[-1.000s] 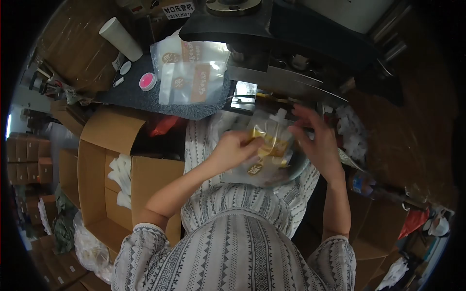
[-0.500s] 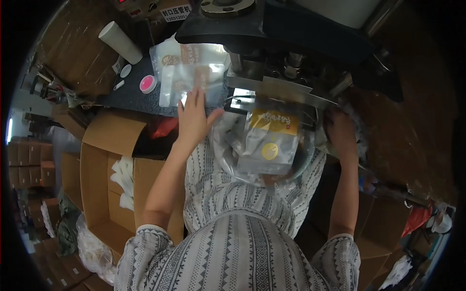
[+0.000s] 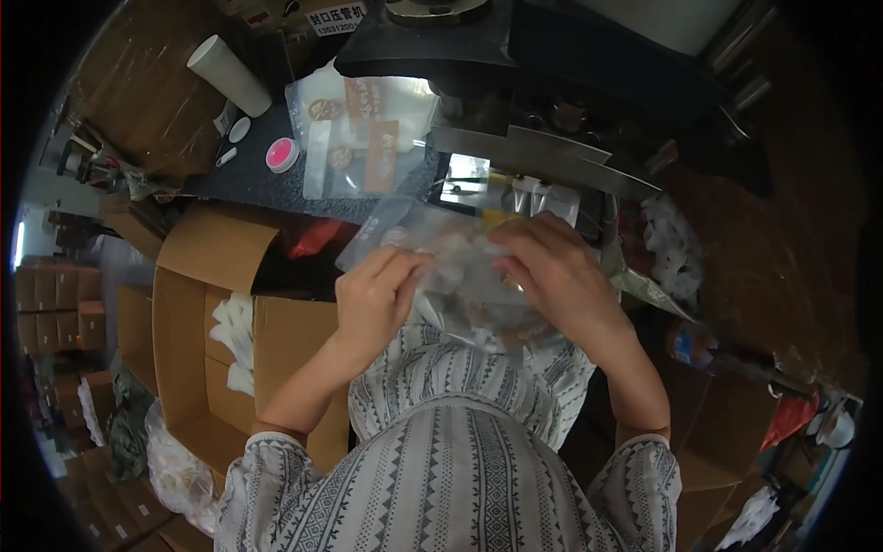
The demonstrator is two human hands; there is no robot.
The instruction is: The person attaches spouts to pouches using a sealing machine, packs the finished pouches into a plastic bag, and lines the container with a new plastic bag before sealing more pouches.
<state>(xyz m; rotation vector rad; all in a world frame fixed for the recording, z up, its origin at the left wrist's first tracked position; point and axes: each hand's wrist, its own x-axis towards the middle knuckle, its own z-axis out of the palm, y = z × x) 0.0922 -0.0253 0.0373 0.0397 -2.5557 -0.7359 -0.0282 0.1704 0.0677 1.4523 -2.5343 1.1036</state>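
My left hand [image 3: 375,299] pinches the edge of a clear plastic pouch [image 3: 391,224] held above my lap. On its other side is my right hand [image 3: 566,281], with thumb and fingers closed near the pouch's blurred end. What those fingers hold is too smeared to make out. Below both hands, a clear plastic basin [image 3: 460,329] rests on my lap, its contents mostly hidden. Several printed clear pouches [image 3: 354,170] lie on the dark mat [image 3: 267,189] beyond my left hand. A silver packet [image 3: 547,198] shows behind my right hand, beneath the machine's metal plate [image 3: 524,156].
The dark machine [image 3: 432,46] overhangs the work area. A pink-topped round tub [image 3: 281,155] and a white cup-like cylinder [image 3: 228,76] are at the back left. An open carton [image 3: 207,244] containing white items stands left. A pile of small white pieces [image 3: 671,244] lies right.
My left hand has drawn a pouch off the mat and down toward my lap. My right hand has come left from the white pieces to meet it and closed.
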